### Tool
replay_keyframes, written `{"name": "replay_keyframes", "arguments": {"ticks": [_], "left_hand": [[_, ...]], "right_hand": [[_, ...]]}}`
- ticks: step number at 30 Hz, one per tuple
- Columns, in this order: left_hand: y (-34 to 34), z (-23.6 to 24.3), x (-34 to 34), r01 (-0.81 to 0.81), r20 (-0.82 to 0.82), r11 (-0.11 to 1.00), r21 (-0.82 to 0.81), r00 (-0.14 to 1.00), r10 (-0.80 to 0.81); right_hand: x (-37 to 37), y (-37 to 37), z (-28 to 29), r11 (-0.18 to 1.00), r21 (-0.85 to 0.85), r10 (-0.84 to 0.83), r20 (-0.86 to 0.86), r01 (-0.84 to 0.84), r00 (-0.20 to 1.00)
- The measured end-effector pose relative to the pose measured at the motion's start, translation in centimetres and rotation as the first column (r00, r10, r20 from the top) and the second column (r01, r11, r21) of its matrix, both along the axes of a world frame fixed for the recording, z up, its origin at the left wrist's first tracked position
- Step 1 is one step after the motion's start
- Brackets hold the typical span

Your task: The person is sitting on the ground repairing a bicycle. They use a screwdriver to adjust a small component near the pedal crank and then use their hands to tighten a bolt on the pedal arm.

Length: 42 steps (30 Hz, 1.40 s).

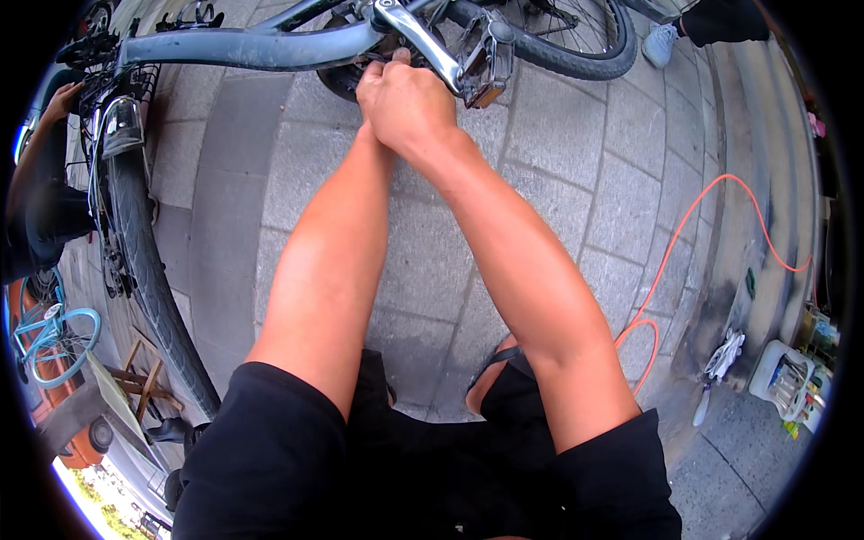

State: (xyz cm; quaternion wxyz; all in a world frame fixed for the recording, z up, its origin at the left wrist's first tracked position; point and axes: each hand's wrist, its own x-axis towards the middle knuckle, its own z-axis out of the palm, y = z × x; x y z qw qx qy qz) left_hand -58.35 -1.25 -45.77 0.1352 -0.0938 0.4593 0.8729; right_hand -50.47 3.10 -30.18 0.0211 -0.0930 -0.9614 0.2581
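Note:
A grey-blue bicycle frame [261,51] crosses the top of the head view, with a silver crank arm [418,40] slanting down to a pedal [486,67] that has an orange reflector. Both my arms reach forward and meet just under the frame, left of the crank. My right hand [414,101] is closed, its fingers curled near the bottom bracket. Pressed against it, my left hand [366,90] is mostly covered by the right; the part that shows looks closed. Whatever the two hands grip is hidden behind the knuckles and the crank.
The bicycle's front wheel [135,207] stands at left, its rear wheel [576,54] at top right. A person's arm [54,112] is at far left; another person's shoe [660,45] is at upper right. An orange hose [666,252] and a white container [778,378] lie right.

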Motion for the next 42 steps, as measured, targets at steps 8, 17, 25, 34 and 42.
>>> {"name": "replay_keyframes", "arguments": {"ticks": [8, 17, 25, 34, 42], "left_hand": [[0.8, 1.1, -0.2, -0.021, 0.007, 0.998, -0.067, 1.0, 0.022], [1.0, 0.1, -1.2, -0.044, -0.057, 0.946, -0.321, 0.998, 0.027], [0.8, 0.8, -1.4, -0.024, -0.065, 0.929, -0.369, 0.998, 0.0], [-3.4, -0.1, -4.9, 0.153, -0.077, 0.475, -0.866, 0.9, -0.43], [-2.3, 0.7, -3.6, 0.05, -0.175, 0.376, -0.925, 0.823, -0.541]], "right_hand": [[0.7, 0.6, -0.1, 0.997, -0.047, -0.059, -0.01, 0.059, 0.998], [2.2, 0.1, -2.2, 0.919, -0.337, -0.219, -0.011, 0.203, 0.976], [3.8, 0.6, -3.1, 0.808, -0.518, -0.365, -0.068, 0.28, 0.928], [5.7, 2.4, -3.7, 0.795, -0.495, -0.396, 0.016, 0.352, 0.918], [6.9, 3.7, -3.0, 0.812, -0.515, -0.246, 0.122, 0.273, 0.961]]}}
